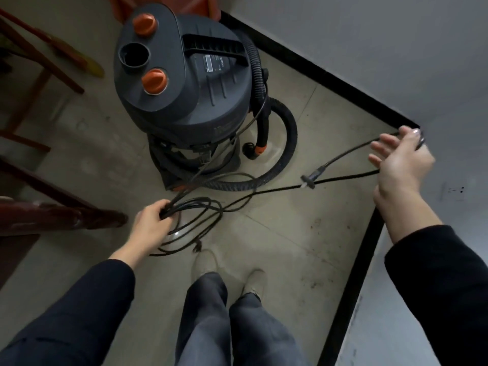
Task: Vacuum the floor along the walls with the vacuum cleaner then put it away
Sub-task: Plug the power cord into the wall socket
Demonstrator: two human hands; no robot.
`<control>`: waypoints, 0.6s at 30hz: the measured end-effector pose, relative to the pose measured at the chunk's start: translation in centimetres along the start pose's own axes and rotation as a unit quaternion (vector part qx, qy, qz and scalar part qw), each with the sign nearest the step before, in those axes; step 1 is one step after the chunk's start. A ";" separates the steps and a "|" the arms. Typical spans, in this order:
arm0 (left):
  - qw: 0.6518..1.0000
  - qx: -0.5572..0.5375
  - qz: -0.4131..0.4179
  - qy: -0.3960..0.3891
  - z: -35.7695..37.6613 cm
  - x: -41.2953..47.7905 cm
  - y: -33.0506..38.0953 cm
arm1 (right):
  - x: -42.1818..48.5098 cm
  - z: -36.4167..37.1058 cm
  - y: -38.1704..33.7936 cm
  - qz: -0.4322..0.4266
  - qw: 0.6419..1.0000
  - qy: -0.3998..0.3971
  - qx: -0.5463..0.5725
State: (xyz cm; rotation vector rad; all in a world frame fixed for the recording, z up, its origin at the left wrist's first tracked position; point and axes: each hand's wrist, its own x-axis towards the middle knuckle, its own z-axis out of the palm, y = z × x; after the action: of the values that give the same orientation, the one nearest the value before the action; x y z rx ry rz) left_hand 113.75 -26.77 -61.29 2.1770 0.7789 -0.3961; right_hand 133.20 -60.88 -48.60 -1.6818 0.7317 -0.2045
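Head view: the vacuum (184, 83) stands at 12 o'clock by the wall. The left hand (151, 220), at 8 o'clock, is clenched round coils of cord (200, 207). The right hand (404, 159), at 3 o'clock, has fingers spread, cord looped over it.

The left hand (151, 220) sits at centre-left of the frame, palm down, fingers curled closed around a bundle of black cord (200, 207). Its forearm extends from the lower left, covered by a dark sleeve to just above the wrist.

The right hand (401, 159) is raised at the right of the frame, palm facing left, wrist bare. Its fingers (383, 146) are extended and slightly spread. A loop of the cord runs around the hand; the thumb appears to pin it at the far side, though that contact is partly hidden. The right forearm rises from the lower right in a dark sleeve. Both legs and both feet occupy the lower centre.
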 end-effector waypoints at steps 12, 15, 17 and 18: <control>0.990 -0.138 -0.010 -0.036 -1.4 -0.6 0.1 | -6.3 1.7 4.2 0.056 0.970 -0.207 -0.115; 0.987 -0.157 -0.017 -0.018 -1.5 -0.8 0.8 | -7.6 1.6 3.9 0.028 0.959 -0.252 -0.126; 0.987 -0.159 -0.025 -0.003 -1.2 -0.8 1.3 | -8.4 1.4 3.5 0.015 0.953 -0.268 -0.140; 0.985 -0.171 -0.031 0.001 -1.0 -0.8 1.5 | -8.9 1.2 3.3 0.014 0.951 -0.272 -0.148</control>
State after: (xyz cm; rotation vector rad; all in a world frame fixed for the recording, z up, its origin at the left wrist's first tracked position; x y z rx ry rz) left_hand 114.11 -27.08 -59.36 1.8356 0.8510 -0.2685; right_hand 125.67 -55.12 -49.72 -1.8899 0.3763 0.3984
